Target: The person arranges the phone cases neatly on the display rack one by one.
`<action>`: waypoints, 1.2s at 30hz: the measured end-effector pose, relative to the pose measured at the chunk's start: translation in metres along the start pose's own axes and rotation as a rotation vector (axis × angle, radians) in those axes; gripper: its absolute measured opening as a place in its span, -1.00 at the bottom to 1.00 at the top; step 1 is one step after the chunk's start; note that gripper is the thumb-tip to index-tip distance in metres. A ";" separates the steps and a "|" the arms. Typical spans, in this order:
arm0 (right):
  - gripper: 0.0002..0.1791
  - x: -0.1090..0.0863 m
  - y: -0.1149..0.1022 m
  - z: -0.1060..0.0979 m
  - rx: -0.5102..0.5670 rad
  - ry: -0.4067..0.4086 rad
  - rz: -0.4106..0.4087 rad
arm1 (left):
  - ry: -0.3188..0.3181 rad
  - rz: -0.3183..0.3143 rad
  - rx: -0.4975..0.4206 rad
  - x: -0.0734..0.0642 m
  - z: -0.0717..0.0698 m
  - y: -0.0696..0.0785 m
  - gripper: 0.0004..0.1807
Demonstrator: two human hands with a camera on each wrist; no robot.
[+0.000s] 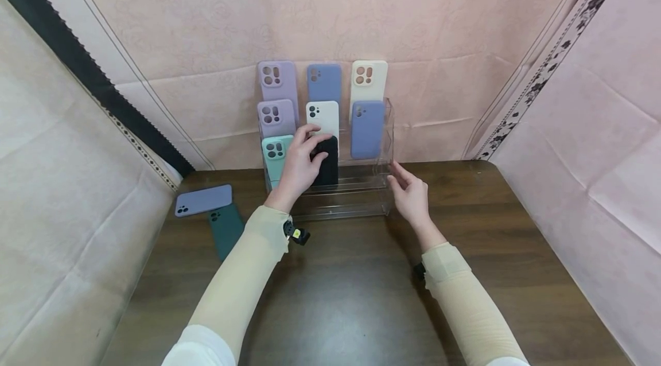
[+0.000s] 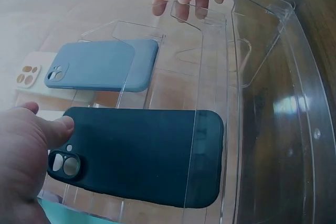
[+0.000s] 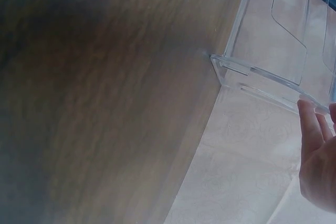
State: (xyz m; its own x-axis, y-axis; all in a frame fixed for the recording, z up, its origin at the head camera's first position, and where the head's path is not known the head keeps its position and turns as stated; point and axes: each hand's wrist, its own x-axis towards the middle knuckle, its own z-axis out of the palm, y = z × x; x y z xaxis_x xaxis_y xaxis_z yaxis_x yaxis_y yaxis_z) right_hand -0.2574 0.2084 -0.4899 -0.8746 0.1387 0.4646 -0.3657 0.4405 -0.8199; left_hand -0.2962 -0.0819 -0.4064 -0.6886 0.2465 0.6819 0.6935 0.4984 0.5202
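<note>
A clear tiered display stand (image 1: 341, 214) holds phone cases in rows at the back of the table. My left hand (image 1: 302, 165) pinches the top of a black phone case (image 2: 142, 150) in the stand's lower middle slot, thumb on its front beside the camera hole. The case stands upright. At the stand's right side, my right hand (image 1: 411, 197) grips the clear side edge between thumb and fingers; its fingertips show at the top of the left wrist view. Behind the black case is a white case (image 1: 322, 115), and a blue case (image 1: 368, 131) stands to its right.
A turquoise case (image 1: 276, 156) stands lower left, below two lilac cases (image 1: 279, 119). Another blue case (image 1: 324, 82) and a cream one (image 1: 369, 76) fill the back row. On the table at left lie a lavender-blue case (image 1: 203, 201) and a dark green case (image 1: 226, 233).
</note>
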 end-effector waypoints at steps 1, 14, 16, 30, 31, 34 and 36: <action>-0.52 0.000 0.000 0.000 -0.001 -0.001 0.000 | 0.008 0.007 -0.002 0.000 0.000 0.000 -0.58; -0.52 -0.001 -0.001 0.001 0.018 -0.003 0.008 | 0.128 0.075 -0.064 -0.033 -0.037 -0.008 -0.56; -0.52 -0.001 -0.001 0.001 0.018 -0.001 0.007 | 0.135 0.048 -0.046 -0.045 -0.050 -0.012 -0.58; -0.53 -0.001 -0.002 0.000 0.023 -0.005 0.011 | 0.213 -0.261 -0.041 -0.143 -0.119 -0.069 -0.50; -0.53 -0.001 -0.002 0.000 0.016 -0.007 0.013 | 0.215 -0.295 -0.036 -0.151 -0.122 -0.073 -0.50; -0.53 -0.001 -0.003 0.000 0.007 -0.007 0.007 | 0.222 -0.362 -0.066 -0.172 -0.132 -0.088 -0.48; -0.52 -0.001 -0.003 0.000 0.006 -0.003 0.002 | 0.212 -0.395 -0.078 -0.184 -0.139 -0.097 -0.47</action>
State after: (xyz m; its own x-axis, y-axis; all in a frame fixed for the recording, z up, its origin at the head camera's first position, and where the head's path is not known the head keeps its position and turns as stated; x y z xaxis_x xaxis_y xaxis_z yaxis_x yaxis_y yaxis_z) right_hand -0.2554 0.2072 -0.4875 -0.8762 0.1368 0.4622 -0.3661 0.4349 -0.8227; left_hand -0.2075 -0.2911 -0.5110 -0.8507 -0.1291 0.5095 0.4062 0.4536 0.7932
